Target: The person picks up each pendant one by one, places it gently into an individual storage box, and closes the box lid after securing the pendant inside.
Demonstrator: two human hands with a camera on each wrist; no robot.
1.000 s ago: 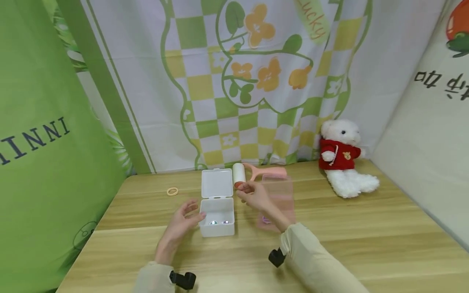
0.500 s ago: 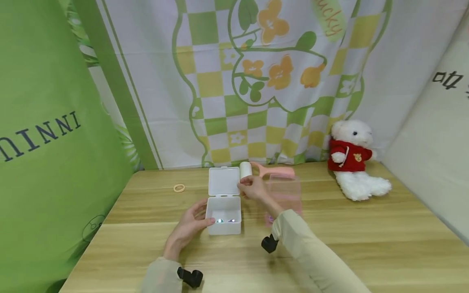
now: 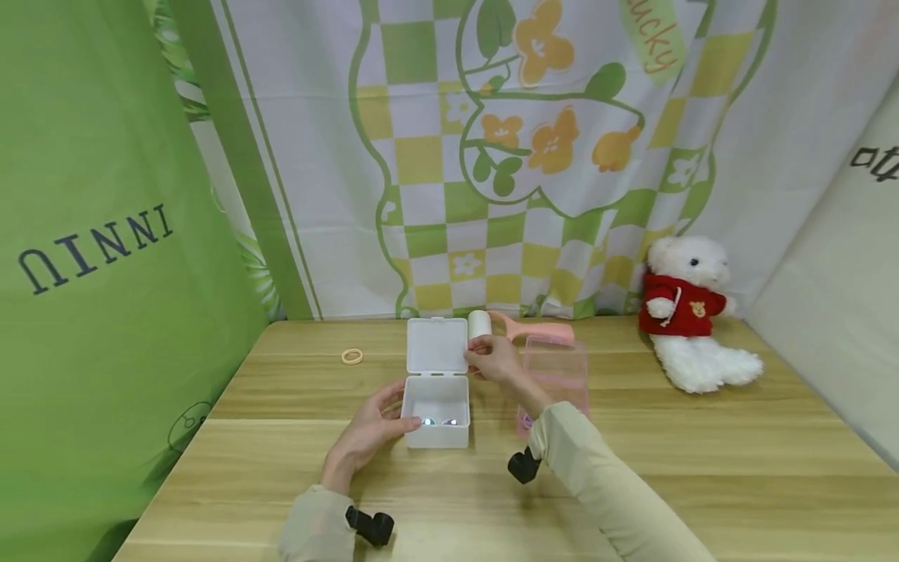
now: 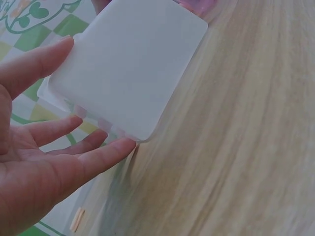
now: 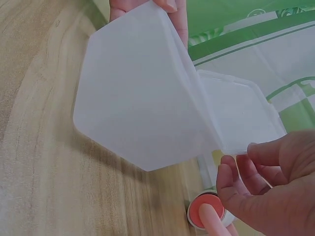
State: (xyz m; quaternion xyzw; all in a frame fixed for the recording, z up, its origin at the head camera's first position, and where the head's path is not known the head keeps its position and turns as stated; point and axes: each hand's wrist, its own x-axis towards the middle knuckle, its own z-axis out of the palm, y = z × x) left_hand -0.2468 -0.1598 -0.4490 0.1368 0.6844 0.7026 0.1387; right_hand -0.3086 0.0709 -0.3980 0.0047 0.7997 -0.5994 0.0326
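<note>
A white plastic box (image 3: 437, 434) stands on the table with its hinged lid (image 3: 437, 346) tipped back. Two small shiny pieces (image 3: 449, 422) lie inside near the front wall. My left hand (image 3: 375, 428) holds the box's left side, thumb (image 4: 61, 46) over the rim and fingers along the outer wall. My right hand (image 3: 495, 361) pinches the lid's right edge, thumb (image 5: 266, 152) against it, as the right wrist view shows. Just behind this hand is a lint roller (image 3: 481, 323) with a white roll, a red-orange end cap (image 5: 206, 209) and a pink handle.
Right of the box lies an open, see-through pink case (image 3: 555, 365) with a purple item (image 3: 527, 422) in it. A light orange ring (image 3: 352, 357) lies to the left. The plush bear (image 3: 684, 312) in a red hoodie sits at the back right, before a printed curtain (image 3: 449, 195).
My left hand has come onto the box's left side. The right hand has moved from the roller's end cap to the lid's edge. The head view has turned slightly left.
</note>
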